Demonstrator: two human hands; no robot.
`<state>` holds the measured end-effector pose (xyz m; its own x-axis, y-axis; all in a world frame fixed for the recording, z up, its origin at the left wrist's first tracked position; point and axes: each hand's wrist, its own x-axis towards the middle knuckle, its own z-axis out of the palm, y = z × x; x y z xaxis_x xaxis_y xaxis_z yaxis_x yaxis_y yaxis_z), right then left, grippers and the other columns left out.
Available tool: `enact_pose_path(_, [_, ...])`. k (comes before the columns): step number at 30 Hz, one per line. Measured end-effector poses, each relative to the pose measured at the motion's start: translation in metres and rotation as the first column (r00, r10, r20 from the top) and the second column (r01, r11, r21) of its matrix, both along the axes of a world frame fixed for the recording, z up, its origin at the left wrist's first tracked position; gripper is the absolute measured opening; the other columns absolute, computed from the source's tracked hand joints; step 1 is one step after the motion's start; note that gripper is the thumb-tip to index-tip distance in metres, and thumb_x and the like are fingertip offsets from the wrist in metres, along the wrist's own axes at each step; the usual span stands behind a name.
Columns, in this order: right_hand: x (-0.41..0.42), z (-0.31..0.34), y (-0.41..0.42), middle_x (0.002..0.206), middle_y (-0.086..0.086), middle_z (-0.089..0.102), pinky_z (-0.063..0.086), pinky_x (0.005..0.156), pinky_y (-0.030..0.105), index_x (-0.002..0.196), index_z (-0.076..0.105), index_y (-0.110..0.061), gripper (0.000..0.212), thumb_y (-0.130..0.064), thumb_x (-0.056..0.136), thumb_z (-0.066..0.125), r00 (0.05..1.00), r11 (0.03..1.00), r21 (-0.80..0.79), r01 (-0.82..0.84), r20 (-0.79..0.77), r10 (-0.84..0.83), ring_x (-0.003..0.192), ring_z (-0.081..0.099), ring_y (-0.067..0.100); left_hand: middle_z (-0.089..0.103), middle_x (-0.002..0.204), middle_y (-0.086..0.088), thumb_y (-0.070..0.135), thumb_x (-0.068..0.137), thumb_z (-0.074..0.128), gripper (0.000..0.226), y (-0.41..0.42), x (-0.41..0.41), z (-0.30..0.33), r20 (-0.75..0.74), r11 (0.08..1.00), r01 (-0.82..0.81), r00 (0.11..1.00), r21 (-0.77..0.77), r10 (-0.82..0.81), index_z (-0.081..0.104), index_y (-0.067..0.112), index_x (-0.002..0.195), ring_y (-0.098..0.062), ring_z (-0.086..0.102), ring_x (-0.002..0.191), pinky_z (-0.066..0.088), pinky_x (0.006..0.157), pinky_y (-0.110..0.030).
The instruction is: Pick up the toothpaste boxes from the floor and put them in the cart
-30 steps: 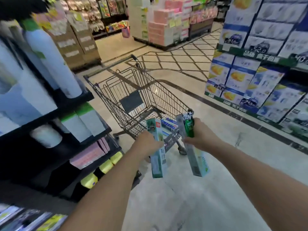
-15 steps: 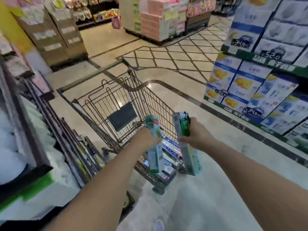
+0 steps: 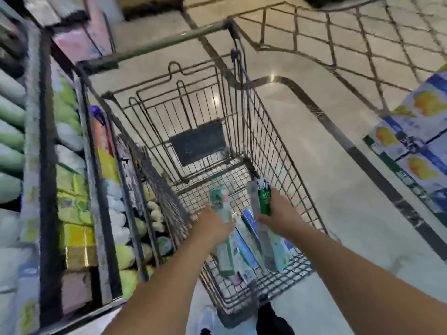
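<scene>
Supermarket aisle, beige tiled floor (image 3: 338,213), stocked shelves (image 3: 72,189) at left. Wire shopping cart (image 3: 278,146) viewed from above. Left hand (image 3: 212,224) curled round a teal toothpaste box (image 3: 221,204); right hand (image 3: 278,213) gripped a green-topped toothpaste box (image 3: 263,199). Both held inside basket, above blue boxes (image 3: 249,247) lying on cart bottom.

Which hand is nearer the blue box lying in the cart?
Right. The right hand holds its boxes right beside the blue box; the left hand grips a teal box further left.
</scene>
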<state>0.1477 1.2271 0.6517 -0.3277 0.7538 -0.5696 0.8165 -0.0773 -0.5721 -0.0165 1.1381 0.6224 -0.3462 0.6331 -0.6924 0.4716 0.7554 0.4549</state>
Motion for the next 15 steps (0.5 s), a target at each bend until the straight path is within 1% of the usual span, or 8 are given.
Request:
enact_pose_path(2, [-0.003, -0.045, 0.011, 0.096, -0.001, 0.057, 0.049, 0.074, 0.031, 0.125, 0.042, -0.013, 0.053, -0.017, 0.084, 0.075, 0.995, 0.996, -0.047, -0.074, 0.060, 0.077, 0.089, 0.057, 0.019, 0.066, 0.094, -0.010, 0.053, 0.084, 0.066, 0.059, 0.003, 0.007, -0.039, 0.015, 0.989, -0.094, 0.995, -0.114, 0.097, 0.061, 0.004, 0.115, -0.022, 0.066, 0.073, 0.053, 0.054, -0.028])
enact_pose_path(4, [-0.006, -0.088, 0.017, 0.117, 0.011, 0.059, 0.046, 0.080, 0.033, 0.140, 0.034, -0.009, 0.066, -0.023, 0.087, 0.072, 0.970, 0.978, -0.083, -0.191, 0.135, 0.201, 0.105, 0.058, 0.029, 0.065, 0.094, -0.015, 0.054, 0.086, 0.065, 0.072, 0.006, 0.017, -0.077, 0.024, 0.969, -0.146, 0.988, -0.200, 0.154, 0.055, -0.002, 0.129, -0.025, 0.067, 0.072, 0.056, 0.054, -0.030])
enact_pose_path(7, [-0.010, -0.145, 0.018, 0.139, 0.017, 0.048, 0.043, 0.090, 0.032, 0.153, 0.013, -0.006, 0.083, -0.027, 0.092, 0.065, 0.938, 0.948, -0.155, -0.279, 0.170, 0.303, 0.125, 0.049, 0.032, 0.058, 0.091, -0.008, 0.047, 0.089, 0.066, 0.066, 0.009, 0.032, -0.122, -0.005, 0.944, -0.225, 0.973, -0.241, 0.230, 0.045, 0.001, 0.132, -0.015, 0.052, 0.061, 0.043, 0.045, -0.023])
enact_pose_path(9, [-0.014, -0.171, 0.014, 0.139, 0.019, 0.047, 0.043, 0.094, 0.036, 0.154, 0.007, -0.006, 0.086, -0.029, 0.093, 0.063, 0.925, 0.932, -0.206, -0.299, 0.177, 0.336, 0.125, 0.049, 0.033, 0.046, 0.074, -0.004, 0.044, 0.093, 0.064, 0.038, 0.009, 0.041, -0.140, -0.045, 0.925, -0.258, 0.966, -0.278, 0.256, 0.049, 0.012, 0.107, -0.013, 0.043, 0.055, 0.037, 0.047, -0.025])
enact_pose_path(10, [-0.016, -0.181, 0.012, 0.135, 0.020, 0.050, 0.045, 0.093, 0.038, 0.154, 0.007, -0.005, 0.087, -0.030, 0.092, 0.063, 0.918, 0.925, -0.217, -0.310, 0.185, 0.351, 0.121, 0.051, 0.035, 0.047, 0.073, -0.005, 0.044, 0.093, 0.063, 0.041, 0.008, 0.043, -0.151, -0.047, 0.916, -0.271, 0.962, -0.297, 0.270, 0.051, 0.008, 0.108, -0.014, 0.043, 0.055, 0.039, 0.049, -0.027])
enact_pose_path(12, [-0.019, -0.196, 0.007, 0.125, 0.020, 0.055, 0.048, 0.086, 0.039, 0.152, 0.013, -0.002, 0.085, -0.032, 0.091, 0.063, 0.895, 0.912, -0.206, -0.356, 0.206, 0.396, 0.112, 0.056, 0.035, 0.061, 0.084, -0.011, 0.047, 0.093, 0.061, 0.074, 0.006, 0.047, -0.168, -0.031, 0.915, -0.241, 0.969, -0.325, 0.244, 0.037, -0.006, 0.140, -0.018, 0.049, 0.059, 0.038, 0.046, -0.029])
enact_pose_path(13, [-0.021, -0.202, 0.005, 0.123, 0.020, 0.055, 0.048, 0.084, 0.039, 0.149, 0.018, 0.000, 0.081, -0.032, 0.091, 0.063, 0.880, 0.904, -0.183, -0.387, 0.219, 0.422, 0.110, 0.057, 0.035, 0.062, 0.083, -0.011, 0.048, 0.093, 0.060, 0.083, 0.006, 0.049, -0.173, -0.040, 0.920, -0.208, 0.977, -0.332, 0.207, 0.033, -0.011, 0.143, -0.018, 0.048, 0.058, 0.035, 0.043, -0.030])
enact_pose_path(15, [-0.026, -0.208, 0.001, 0.128, 0.020, 0.052, 0.048, 0.085, 0.039, 0.142, 0.027, 0.003, 0.069, -0.028, 0.091, 0.061, 0.836, 0.876, -0.132, -0.463, 0.264, 0.481, 0.113, 0.056, 0.035, 0.062, 0.080, -0.017, 0.045, 0.093, 0.061, 0.072, 0.005, 0.052, -0.184, -0.030, 0.930, -0.158, 0.987, -0.332, 0.157, 0.050, -0.013, 0.132, -0.023, 0.050, 0.057, 0.040, 0.047, -0.041])
